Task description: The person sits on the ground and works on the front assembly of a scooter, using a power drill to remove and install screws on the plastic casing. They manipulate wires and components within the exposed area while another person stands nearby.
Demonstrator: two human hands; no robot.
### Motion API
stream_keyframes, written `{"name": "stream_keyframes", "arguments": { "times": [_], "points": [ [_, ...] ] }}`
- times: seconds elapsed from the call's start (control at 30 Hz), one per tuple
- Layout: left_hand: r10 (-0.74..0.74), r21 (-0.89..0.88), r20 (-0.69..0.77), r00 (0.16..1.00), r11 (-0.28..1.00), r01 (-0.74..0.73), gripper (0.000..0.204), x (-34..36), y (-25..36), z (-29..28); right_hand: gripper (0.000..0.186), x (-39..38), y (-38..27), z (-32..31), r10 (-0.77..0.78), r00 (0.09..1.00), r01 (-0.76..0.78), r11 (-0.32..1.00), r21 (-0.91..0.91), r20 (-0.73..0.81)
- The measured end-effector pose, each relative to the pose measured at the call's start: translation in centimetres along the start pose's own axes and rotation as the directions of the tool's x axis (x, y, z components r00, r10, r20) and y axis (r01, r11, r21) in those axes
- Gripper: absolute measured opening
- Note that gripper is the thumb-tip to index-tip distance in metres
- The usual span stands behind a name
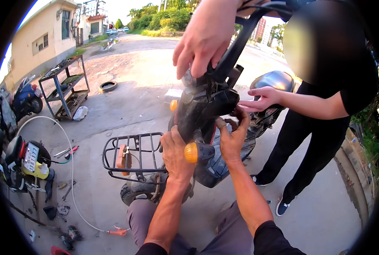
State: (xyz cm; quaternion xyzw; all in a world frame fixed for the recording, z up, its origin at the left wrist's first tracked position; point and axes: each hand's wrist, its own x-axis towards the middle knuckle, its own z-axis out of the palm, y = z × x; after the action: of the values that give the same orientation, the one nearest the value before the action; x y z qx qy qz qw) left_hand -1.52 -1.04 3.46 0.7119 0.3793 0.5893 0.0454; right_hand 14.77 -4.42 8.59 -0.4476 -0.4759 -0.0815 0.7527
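Observation:
A scooter's dark, dusty front end (187,114) stands before me, with an orange turn signal (191,152) on a black stalk between my forearms. My left hand (176,155) is closed against the left side of the black plastic cover, fingers bent onto it. My right hand (234,138) is raised at the cover's right edge, thumb and fingers curled together; what lies between them is hidden. Another person's hand (206,40) reaches down onto the top of the front end. That person's other hand (264,97) is held out, palm up, next to my right fingertips.
A black wire rack (132,155) sticks out left of my left hand. The other person stands close on the right. At left are a metal shelf cart (66,87), a tyre (108,86), a pale hose (72,178), scattered tools and parked scooters (17,165).

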Motion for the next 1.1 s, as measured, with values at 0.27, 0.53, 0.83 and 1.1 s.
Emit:
{"name": "stream_keyframes", "arguments": {
  "times": [0.27,0.53,0.83,1.1],
  "points": [
    [-0.003,-0.032,-0.042,0.999,0.999,0.002,0.072,0.2,0.2,0.5,0.11,-0.5,1.4,2.3,0.207,0.978,-0.185,0.922,0.341,-0.03],
    [0.0,0.027,-0.008,1.0,1.0,0.0,0.058,0.8,0.1,-0.1,0.125,0.2,1.3,3.3,0.268,0.961,-0.262,0.801,0.538,0.068],
    [0.05,0.075,0.022,0.999,0.996,-0.051,0.051,0.5,-1.1,0.1,0.133,0.0,2.3,3.1,0.202,0.968,-0.252,0.825,0.506,0.152],
    [-0.039,-0.063,0.009,0.999,0.997,0.04,0.061,0.9,-0.8,0.1,0.151,0.1,2.3,3.4,0.24,0.963,-0.27,0.828,0.492,0.124]
  ]
}}
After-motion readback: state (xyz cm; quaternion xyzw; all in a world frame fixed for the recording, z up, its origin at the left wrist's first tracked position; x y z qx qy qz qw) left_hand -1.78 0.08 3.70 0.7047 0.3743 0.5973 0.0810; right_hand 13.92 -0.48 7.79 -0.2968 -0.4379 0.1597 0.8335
